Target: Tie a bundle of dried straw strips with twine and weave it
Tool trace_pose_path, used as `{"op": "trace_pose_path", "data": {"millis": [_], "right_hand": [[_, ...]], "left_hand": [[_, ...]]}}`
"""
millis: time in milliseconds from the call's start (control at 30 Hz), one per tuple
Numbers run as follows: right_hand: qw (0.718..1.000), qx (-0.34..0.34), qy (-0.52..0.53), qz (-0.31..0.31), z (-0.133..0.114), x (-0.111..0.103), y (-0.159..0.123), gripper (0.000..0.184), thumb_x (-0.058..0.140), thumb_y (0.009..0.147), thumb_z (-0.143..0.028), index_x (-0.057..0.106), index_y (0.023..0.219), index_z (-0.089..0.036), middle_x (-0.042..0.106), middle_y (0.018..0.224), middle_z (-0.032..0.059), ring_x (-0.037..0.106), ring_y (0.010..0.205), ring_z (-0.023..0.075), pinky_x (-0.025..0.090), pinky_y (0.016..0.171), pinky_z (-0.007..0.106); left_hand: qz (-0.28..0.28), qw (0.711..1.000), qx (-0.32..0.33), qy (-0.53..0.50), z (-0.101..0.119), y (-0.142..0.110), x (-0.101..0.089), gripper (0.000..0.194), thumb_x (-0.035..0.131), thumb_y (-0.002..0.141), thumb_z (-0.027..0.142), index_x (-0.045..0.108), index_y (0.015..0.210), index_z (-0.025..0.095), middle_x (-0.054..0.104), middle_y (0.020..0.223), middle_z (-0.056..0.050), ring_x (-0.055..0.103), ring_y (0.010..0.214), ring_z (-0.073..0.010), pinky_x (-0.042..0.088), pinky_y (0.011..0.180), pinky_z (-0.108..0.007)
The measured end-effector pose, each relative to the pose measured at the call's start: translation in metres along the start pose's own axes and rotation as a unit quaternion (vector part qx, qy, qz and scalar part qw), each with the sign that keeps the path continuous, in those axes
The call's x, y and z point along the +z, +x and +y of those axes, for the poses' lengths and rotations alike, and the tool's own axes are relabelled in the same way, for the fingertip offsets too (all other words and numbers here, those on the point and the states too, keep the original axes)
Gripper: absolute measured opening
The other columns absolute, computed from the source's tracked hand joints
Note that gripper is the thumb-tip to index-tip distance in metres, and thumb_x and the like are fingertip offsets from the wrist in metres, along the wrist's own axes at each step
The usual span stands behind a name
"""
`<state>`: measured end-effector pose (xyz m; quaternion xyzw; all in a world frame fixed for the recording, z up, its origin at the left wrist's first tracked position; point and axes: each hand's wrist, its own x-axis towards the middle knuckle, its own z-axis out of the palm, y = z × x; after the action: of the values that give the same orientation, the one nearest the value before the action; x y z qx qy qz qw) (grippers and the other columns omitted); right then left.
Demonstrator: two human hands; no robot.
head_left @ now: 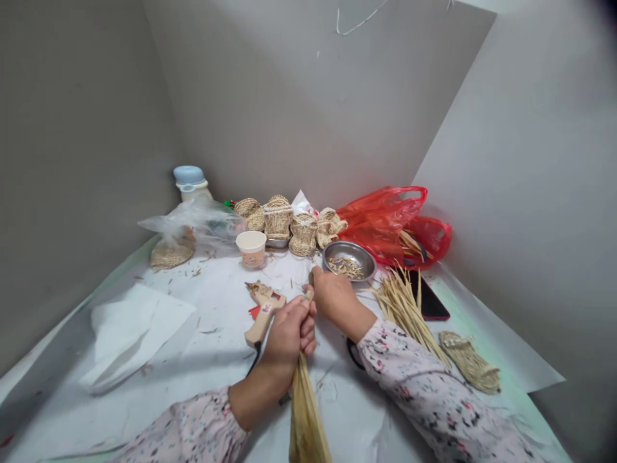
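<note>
My left hand [292, 328] is closed in a fist around a long, pale dried leaf strip [308, 418]. The wide part of the strip hangs down toward the table's near edge, and a short end pokes out above the fist. Just above and to the right, my right hand [337, 299] is bent into a pinch close to that upper end. Whatever lies between its fingertips is mostly hidden. A beige glue gun [264, 312] lies left of my hands, its nozzle pointing away. Behind my right hand sits a steel bowl [371, 267] with small straw clippings in it.
Several woven straw pieces [278, 218] stand at the back beside a paper cup [251, 247]. A red plastic bag [380, 222], loose dried strips [407, 308], a phone [436, 305] and a flat woven piece [470, 363] lie right. Left are a clear bag [207, 222] and white paper [135, 328].
</note>
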<state>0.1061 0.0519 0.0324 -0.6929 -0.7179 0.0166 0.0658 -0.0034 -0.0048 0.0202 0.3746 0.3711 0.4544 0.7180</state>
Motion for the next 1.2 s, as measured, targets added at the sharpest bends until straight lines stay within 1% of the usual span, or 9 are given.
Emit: {"op": "trace_pose_path", "data": {"millis": [200,333,433,533,700,800,900,1033,1200], "right_hand": [[0.991,0.006,0.115,0.071,0.027,-0.018,-0.017,0.044,0.051,0.085,-0.024,0.050,0.128,-0.014,0.069,0.100,0.0149,0.066,0.089,0.0269,0.047,0.076,0.036],[0.934,0.017,0.350,0.066,0.045,-0.049,-0.049,0.044,0.052,0.080,-0.023,0.056,0.124,-0.017,0.069,0.092,0.0070,0.064,0.077,0.0197,0.046,0.070,0.031],[0.874,-0.004,0.486,-0.014,0.041,-0.060,-0.068,0.035,0.051,0.080,-0.023,0.065,0.112,-0.016,0.068,0.078,0.0037,0.061,0.067,0.0161,0.045,0.061,0.027],[0.827,0.004,0.561,0.028,0.036,-0.056,-0.072,0.031,0.057,0.079,-0.028,0.068,0.106,-0.016,0.067,0.074,0.0024,0.061,0.067,0.0163,0.045,0.059,0.027],[0.660,0.032,0.705,0.256,0.059,-0.063,-0.065,0.024,0.060,0.078,-0.025,0.066,0.100,-0.017,0.067,0.090,0.0043,0.064,0.080,0.0168,0.048,0.059,0.024],[0.541,0.046,0.778,0.317,0.080,-0.089,-0.071,0.016,0.055,0.079,-0.019,0.065,0.091,-0.017,0.064,0.089,0.0049,0.066,0.086,0.0162,0.050,0.054,0.019],[0.466,0.073,0.808,0.353,0.095,-0.118,-0.085,0.018,0.048,0.080,-0.014,0.064,0.085,-0.017,0.063,0.089,0.0072,0.066,0.085,0.0150,0.053,0.051,0.016],[0.451,0.115,0.801,0.376,0.103,-0.136,-0.103,0.024,0.044,0.084,-0.017,0.067,0.087,-0.022,0.064,0.097,0.0096,0.066,0.090,0.0186,0.058,0.051,0.023],[0.515,0.113,0.727,0.440,0.104,-0.136,-0.108,0.027,0.045,0.087,-0.021,0.066,0.071,-0.030,0.062,0.122,-0.0003,0.046,0.130,0.0227,0.055,0.083,0.035]], "left_hand": [[0.042,0.998,0.050,-0.007,0.003,0.004,-0.004,0.020,0.054,0.078,0.038,0.049,0.071,0.019,0.036,0.050,0.008,0.029,0.040,-0.0069,0.030,0.039,-0.020],[0.070,0.980,0.165,0.085,0.015,0.011,-0.012,0.018,0.051,0.083,0.032,0.056,0.072,0.018,0.048,0.060,0.003,0.047,0.056,-0.0112,0.042,0.058,-0.022],[-0.017,0.973,0.191,0.125,0.020,0.012,-0.014,0.023,0.050,0.084,0.029,0.059,0.067,0.017,0.061,0.088,-0.005,0.057,0.077,-0.0154,0.045,0.077,-0.026],[-0.133,0.976,0.120,0.127,0.017,0.007,-0.011,0.028,0.045,0.087,0.030,0.059,0.068,0.016,0.061,0.071,-0.005,0.057,0.069,-0.0157,0.045,0.072,-0.026],[-0.225,0.972,-0.009,0.072,0.005,-0.002,-0.009,0.025,0.050,0.084,0.031,0.056,0.067,0.014,0.054,0.056,-0.002,0.047,0.046,-0.0102,0.041,0.049,-0.022],[-0.233,0.971,-0.047,0.028,0.003,-0.002,-0.011,0.023,0.050,0.083,0.030,0.055,0.067,0.014,0.054,0.058,-0.001,0.040,0.040,-0.0072,0.040,0.041,-0.021],[-0.233,0.970,-0.067,-0.014,0.003,-0.001,-0.011,0.023,0.051,0.082,0.030,0.054,0.066,0.014,0.056,0.060,-0.002,0.036,0.037,-0.0053,0.039,0.038,-0.019],[-0.292,0.946,-0.137,-0.012,0.005,-0.012,-0.005,0.021,0.054,0.078,0.030,0.058,0.066,0.013,0.062,0.061,-0.006,0.034,0.034,-0.0050,0.033,0.034,-0.019],[-0.388,0.872,-0.269,0.126,0.002,-0.039,0.007,0.016,0.056,0.070,0.027,0.060,0.060,0.016,0.049,0.048,0.001,0.031,0.038,-0.0074,0.022,0.036,-0.021]]}}
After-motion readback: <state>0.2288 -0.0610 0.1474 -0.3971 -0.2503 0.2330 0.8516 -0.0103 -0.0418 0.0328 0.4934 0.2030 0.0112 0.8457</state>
